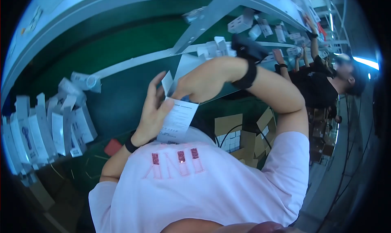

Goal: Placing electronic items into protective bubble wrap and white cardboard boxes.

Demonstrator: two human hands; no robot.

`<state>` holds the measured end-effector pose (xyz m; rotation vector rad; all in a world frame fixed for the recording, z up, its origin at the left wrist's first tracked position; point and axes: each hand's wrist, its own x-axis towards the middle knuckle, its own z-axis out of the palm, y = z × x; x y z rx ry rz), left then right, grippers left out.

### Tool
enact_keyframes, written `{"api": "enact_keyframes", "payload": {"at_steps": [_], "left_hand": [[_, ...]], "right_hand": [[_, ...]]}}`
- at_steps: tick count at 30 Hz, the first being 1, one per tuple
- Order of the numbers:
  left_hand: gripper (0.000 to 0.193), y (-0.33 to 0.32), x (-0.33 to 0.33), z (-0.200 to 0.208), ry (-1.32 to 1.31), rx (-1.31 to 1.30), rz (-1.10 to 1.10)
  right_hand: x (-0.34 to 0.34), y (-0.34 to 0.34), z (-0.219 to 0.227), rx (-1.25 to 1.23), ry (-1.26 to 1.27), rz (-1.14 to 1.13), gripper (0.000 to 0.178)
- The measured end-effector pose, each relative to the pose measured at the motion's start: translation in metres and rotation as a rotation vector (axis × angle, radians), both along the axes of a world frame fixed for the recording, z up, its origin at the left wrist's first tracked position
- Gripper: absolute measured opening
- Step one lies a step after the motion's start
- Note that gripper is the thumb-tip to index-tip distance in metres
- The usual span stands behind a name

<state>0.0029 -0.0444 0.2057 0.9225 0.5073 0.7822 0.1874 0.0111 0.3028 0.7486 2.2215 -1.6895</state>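
A white carton [179, 119] with small print stands upright close to my chest, its top flaps raised. My left hand [151, 113] is closed around its left side, thumb across the near face. Over the open top is my right hand [207, 80], reaching down from the right with its fingers at or inside the mouth. Those fingertips are hidden, so I cannot see what they touch. A small bit of blue shows beneath them. Both wrists wear black bands.
Several white cartons [30, 131] stand in a row at the left, near clear plastic-wrapped pieces [85, 81]. Brown boxes [228, 125] filled with small white packs sit below right. A grey metal post [211, 19] crosses the green bench. A person in black [315, 86] works at the right.
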Motion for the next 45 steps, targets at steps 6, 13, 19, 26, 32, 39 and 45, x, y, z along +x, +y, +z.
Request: {"api": "enact_keyframes", "payload": {"at_steps": [6, 13, 19, 26, 32, 39, 45], "left_hand": [[0.074, 0.003, -0.014, -0.009, -0.026, 0.064, 0.154], [0.051, 0.015, 0.022, -0.004, 0.082, 0.335, -0.180], [0.049, 0.012, 0.035, -0.005, 0.158, 0.391, -0.180], [0.058, 0.000, 0.046, -0.008, 0.183, 0.197, -0.179], [0.059, 0.004, 0.060, -0.012, 0.073, 0.086, -0.202], [0.063, 0.003, 0.090, -0.021, 0.127, 0.013, -0.220], [0.053, 0.001, 0.115, -0.025, 0.140, 0.099, -0.296]], "right_hand": [[0.032, -0.043, 0.018, 0.608, 0.208, -1.027, 0.050], [0.034, -0.091, -0.057, -0.392, 0.624, -1.453, 0.050], [0.073, -0.099, -0.049, -0.024, 0.679, -1.207, 0.046], [0.061, -0.121, -0.035, 0.330, 0.326, -1.161, 0.031], [0.069, -0.126, -0.034, 0.587, 0.208, -0.973, 0.033], [0.088, -0.124, -0.038, 0.496, 0.142, -1.191, 0.038], [0.133, -0.126, -0.044, 0.494, 0.192, -0.929, 0.037]]}}
